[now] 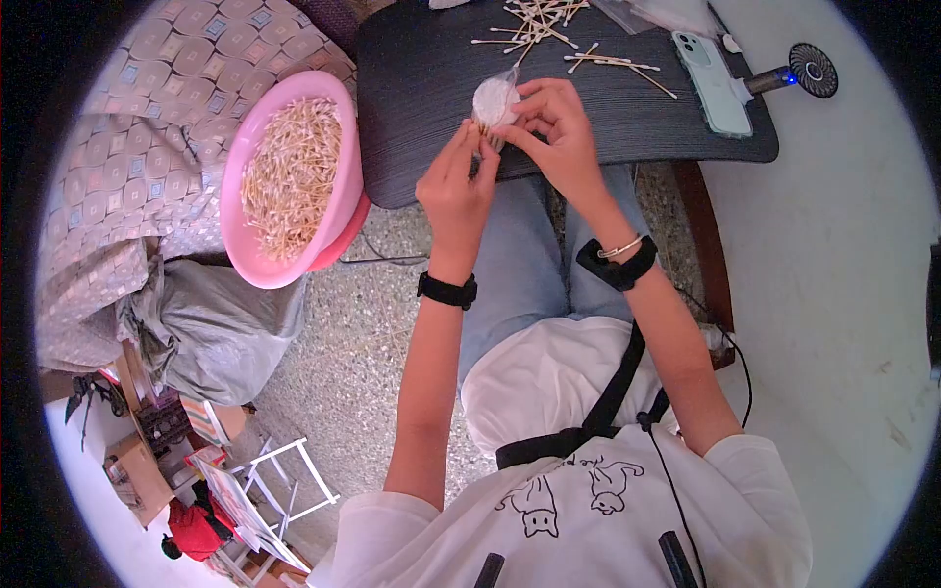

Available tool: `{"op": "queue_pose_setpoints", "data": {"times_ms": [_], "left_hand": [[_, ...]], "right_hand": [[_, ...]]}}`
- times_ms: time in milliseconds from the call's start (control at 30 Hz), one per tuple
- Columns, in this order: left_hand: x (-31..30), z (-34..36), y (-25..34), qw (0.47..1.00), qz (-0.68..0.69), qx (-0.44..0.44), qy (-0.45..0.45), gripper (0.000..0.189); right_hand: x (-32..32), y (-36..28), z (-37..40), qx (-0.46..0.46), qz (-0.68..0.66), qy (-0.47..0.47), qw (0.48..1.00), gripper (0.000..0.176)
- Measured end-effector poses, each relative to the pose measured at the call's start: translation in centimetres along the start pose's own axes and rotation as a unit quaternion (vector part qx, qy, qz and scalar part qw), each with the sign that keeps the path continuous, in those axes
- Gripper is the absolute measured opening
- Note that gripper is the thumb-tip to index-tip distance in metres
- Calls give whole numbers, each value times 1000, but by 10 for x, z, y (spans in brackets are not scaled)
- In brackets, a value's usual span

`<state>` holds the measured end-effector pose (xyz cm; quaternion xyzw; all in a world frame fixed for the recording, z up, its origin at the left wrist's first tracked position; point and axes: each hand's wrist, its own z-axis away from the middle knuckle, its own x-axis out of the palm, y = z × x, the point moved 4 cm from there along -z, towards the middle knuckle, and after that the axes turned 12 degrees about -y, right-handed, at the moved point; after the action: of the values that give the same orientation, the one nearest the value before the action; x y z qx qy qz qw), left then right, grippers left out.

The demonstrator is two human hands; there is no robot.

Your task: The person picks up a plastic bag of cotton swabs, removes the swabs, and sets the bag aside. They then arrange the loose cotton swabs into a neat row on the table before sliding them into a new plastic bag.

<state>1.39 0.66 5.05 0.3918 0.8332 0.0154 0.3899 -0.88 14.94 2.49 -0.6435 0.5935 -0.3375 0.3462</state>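
A bundle of cotton swabs [494, 101] is held over the near part of the black table, its white tips packed into a round face. Clear plastic film seems to wrap it and sticks up at the far side. My left hand [458, 183] pinches the bundle's lower left side with closed fingers. On the other side, my right hand [557, 137] has its thumb and fingertips closed on the bundle and film. Just beyond, a loose pile of cotton swabs [537, 27] lies on the table, with several more swabs [613, 63] to its right.
At the left stands a pink basin [235, 211] heaped with cotton swabs. A phone [711, 88] and a small fan [813, 71] are at the right of the black table [421, 88]. A grey bag [221, 328] lies on the floor, and a wall rises at right.
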Motion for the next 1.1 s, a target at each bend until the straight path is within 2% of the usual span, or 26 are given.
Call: {"op": "queue_pose_setpoints", "data": {"times_ms": [167, 467, 567, 633, 700, 767, 867, 1100], "left_hand": [[5, 3, -10, 999, 12, -30, -25, 15], [12, -9, -15, 997, 57, -58, -8, 13], [11, -11, -15, 996, 42, -74, -16, 13], [12, -13, -17, 992, 78, -93, -26, 13], [14, -14, -21, 987, 122, -100, -33, 13], [18, -13, -28, 979, 173, -97, -38, 15], [23, -10, -36, 959, 238, -143, -50, 13], [26, -10, -37, 958, 251, -120, -67, 19]], "right_hand": [[5, -8, -4, 7, 91, -17, 996, 27], [5, -2, -15, 8, 128, 0, 992, 28], [2, -10, -17, -24, 213, -14, 977, 31], [-1, -6, -20, -96, 224, 3, 970, 32], [-2, 7, -22, -87, 163, -8, 983, 33], [-1, 27, -21, 6, 26, -51, 998, 33], [1, 29, -22, 26, -13, -64, 998, 31], [0, 30, -21, 20, -14, -59, 998, 30]]}}
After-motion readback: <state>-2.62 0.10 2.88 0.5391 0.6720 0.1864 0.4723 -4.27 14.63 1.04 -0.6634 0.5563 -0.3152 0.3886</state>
